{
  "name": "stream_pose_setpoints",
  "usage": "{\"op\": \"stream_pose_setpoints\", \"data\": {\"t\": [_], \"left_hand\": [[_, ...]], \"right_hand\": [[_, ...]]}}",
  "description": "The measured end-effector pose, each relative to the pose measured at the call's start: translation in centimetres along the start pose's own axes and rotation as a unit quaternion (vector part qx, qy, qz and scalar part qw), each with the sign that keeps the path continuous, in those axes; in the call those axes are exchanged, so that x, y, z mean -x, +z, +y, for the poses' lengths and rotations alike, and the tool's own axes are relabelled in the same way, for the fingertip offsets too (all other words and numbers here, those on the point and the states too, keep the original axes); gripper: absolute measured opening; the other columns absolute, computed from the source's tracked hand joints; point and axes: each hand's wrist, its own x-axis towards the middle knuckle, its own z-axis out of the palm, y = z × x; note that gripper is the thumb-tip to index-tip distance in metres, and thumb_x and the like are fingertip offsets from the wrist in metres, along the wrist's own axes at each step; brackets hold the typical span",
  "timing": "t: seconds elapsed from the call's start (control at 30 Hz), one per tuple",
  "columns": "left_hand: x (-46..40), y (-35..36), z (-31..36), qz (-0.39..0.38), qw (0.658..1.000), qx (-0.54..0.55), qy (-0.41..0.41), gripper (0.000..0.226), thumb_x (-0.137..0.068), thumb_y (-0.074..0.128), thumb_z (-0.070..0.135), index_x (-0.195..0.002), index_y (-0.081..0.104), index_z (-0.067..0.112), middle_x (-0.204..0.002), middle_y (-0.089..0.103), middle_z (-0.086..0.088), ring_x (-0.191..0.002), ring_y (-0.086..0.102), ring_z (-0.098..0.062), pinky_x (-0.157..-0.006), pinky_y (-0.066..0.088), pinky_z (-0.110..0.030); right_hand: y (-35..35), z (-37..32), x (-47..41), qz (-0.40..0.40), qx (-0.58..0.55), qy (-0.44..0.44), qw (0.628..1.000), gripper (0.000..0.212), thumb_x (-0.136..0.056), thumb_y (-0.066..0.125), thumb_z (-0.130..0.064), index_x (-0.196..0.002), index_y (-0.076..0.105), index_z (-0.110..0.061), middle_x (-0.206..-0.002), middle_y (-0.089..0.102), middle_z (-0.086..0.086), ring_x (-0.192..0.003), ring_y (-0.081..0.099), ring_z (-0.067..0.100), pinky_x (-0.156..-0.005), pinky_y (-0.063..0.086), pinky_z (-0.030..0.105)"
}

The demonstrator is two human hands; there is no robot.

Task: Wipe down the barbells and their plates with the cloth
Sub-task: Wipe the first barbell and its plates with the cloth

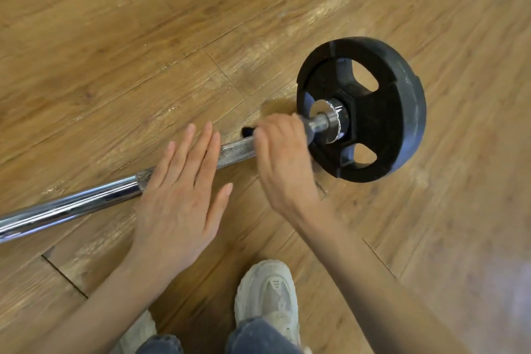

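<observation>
The barbell runs off the left edge, its far end out of sight. The right hand covers a stretch of the shaft, with a dark cloth mostly buried under the fingers. Both shoes are cut short at the bottom edge, the left shoe half hidden behind the forearm.

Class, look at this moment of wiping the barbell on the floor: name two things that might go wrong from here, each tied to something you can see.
1. The plate stands on edge on the floor, so the bar may roll; the left hand only rests flat on it.
2. The right hand grips a dark cloth close to the collar; fingers might get pinched there.
</observation>
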Motion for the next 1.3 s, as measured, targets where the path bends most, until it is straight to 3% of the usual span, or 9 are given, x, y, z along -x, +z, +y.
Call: {"op": "stream_pose_setpoints", "data": {"t": [0.13, 0.23, 0.4, 0.67, 0.8, 0.93, 1.07, 1.2, 1.3], "left_hand": [[0.1, 0.2, 0.2, 0.0, 1.0, 0.0, 0.003, 0.066, -0.105, 0.028, 0.042, -0.157, 0.024, 0.001, -0.165, 0.022, -0.013, -0.155, 0.014, -0.026, -0.127, 0.005, -0.04], [0.4, 0.3, 0.4, 0.005, 1.0, -0.013, -0.006, 0.066, -0.105, 0.029, 0.042, -0.157, 0.026, 0.002, -0.164, 0.024, -0.013, -0.154, 0.015, -0.026, -0.127, 0.004, -0.039], [0.5, 0.6, 0.6, 0.012, 0.999, -0.036, -0.011, 0.065, -0.105, 0.029, 0.041, -0.157, 0.026, 0.002, -0.164, 0.026, -0.012, -0.154, 0.017, -0.026, -0.127, 0.006, -0.04], [0.3, 0.8, 0.5, 0.001, 0.996, -0.083, -0.016, 0.066, -0.104, 0.028, 0.043, -0.156, 0.028, 0.002, -0.162, 0.03, -0.013, -0.152, 0.022, -0.028, -0.125, 0.01, -0.042], [0.2, 0.5, 0.5, -0.002, 0.996, -0.089, -0.009, 0.067, -0.103, 0.033, 0.042, -0.155, 0.029, 0.001, -0.162, 0.031, -0.013, -0.152, 0.022, -0.029, -0.125, 0.013, -0.044], [0.1, 0.2, 0.4, -0.02, 0.996, -0.084, -0.008, 0.066, -0.103, 0.032, 0.042, -0.156, 0.027, 0.003, -0.163, 0.029, -0.011, -0.153, 0.018, -0.026, -0.126, 0.007, -0.039], [0.1, 0.4, 0.8, -0.012, 0.996, -0.089, -0.025, 0.065, -0.103, 0.033, 0.041, -0.156, 0.028, 0.004, -0.162, 0.031, -0.011, -0.153, 0.019, -0.026, -0.126, 0.007, -0.039], [0.2, 0.5, 0.9, -0.009, 0.996, -0.087, -0.029, 0.064, -0.105, 0.032, 0.041, -0.156, 0.03, 0.004, -0.161, 0.033, -0.011, -0.153, 0.021, -0.026, -0.126, 0.008, -0.039], [0.2, 0.3, 0.9, -0.011, 0.996, -0.08, -0.025, 0.064, -0.106, 0.027, 0.044, -0.155, 0.032, 0.003, -0.16, 0.035, -0.012, -0.152, 0.023, -0.028, -0.126, 0.008, -0.041]], "right_hand": [[-1.8, 4.3, -1.1, -0.062, 0.054, -0.02, 0.996, 0.05, -0.108, 0.026, -0.035, -0.111, 0.066, -0.006, -0.109, 0.065, 0.009, -0.11, 0.057, 0.027, -0.119, 0.027, 0.041], [-1.7, 4.1, -0.8, -0.031, 0.059, 0.031, 0.997, 0.053, -0.108, 0.028, -0.039, -0.123, 0.064, -0.002, -0.124, 0.063, 0.014, -0.124, 0.053, 0.03, -0.122, 0.024, 0.045], [-0.9, 1.9, 3.7, 0.01, -0.004, 0.023, 1.0, 0.056, -0.108, 0.031, -0.038, -0.15, 0.043, -0.002, -0.158, 0.039, 0.012, -0.152, 0.025, 0.026, -0.127, 0.009, 0.038], [0.0, 1.1, 1.9, 0.033, -0.153, 0.045, 0.987, 0.053, -0.108, 0.027, -0.037, -0.127, 0.062, -0.001, -0.13, 0.06, 0.01, -0.135, 0.044, 0.024, -0.125, 0.01, 0.034], [-0.3, 4.9, 1.4, 0.056, -0.071, -0.061, 0.994, 0.048, -0.109, 0.033, -0.033, -0.133, 0.061, -0.003, -0.142, 0.055, 0.015, -0.139, 0.043, 0.029, -0.123, 0.021, 0.037], [0.4, 3.2, 1.8, 0.062, -0.114, 0.007, 0.991, 0.052, -0.109, 0.03, -0.035, -0.132, 0.059, 0.002, -0.143, 0.052, 0.02, -0.143, 0.036, 0.035, -0.12, 0.027, 0.051], [0.9, 2.0, 3.4, 0.025, -0.121, -0.051, 0.991, 0.059, -0.109, 0.028, -0.042, -0.145, 0.047, 0.0, -0.15, 0.047, 0.015, -0.148, 0.03, 0.029, -0.125, 0.019, 0.043], [0.4, 4.5, 2.2, 0.077, -0.084, 0.033, 0.993, 0.058, -0.109, 0.031, -0.038, -0.146, 0.043, 0.004, -0.152, 0.044, 0.018, -0.148, 0.028, 0.032, -0.122, 0.025, 0.051], [0.6, 0.9, 3.0, 0.029, -0.111, 0.008, 0.993, 0.067, -0.108, 0.02, -0.048, -0.142, 0.049, 0.003, -0.147, 0.049, 0.018, -0.146, 0.03, 0.032, -0.125, 0.016, 0.046]]}}
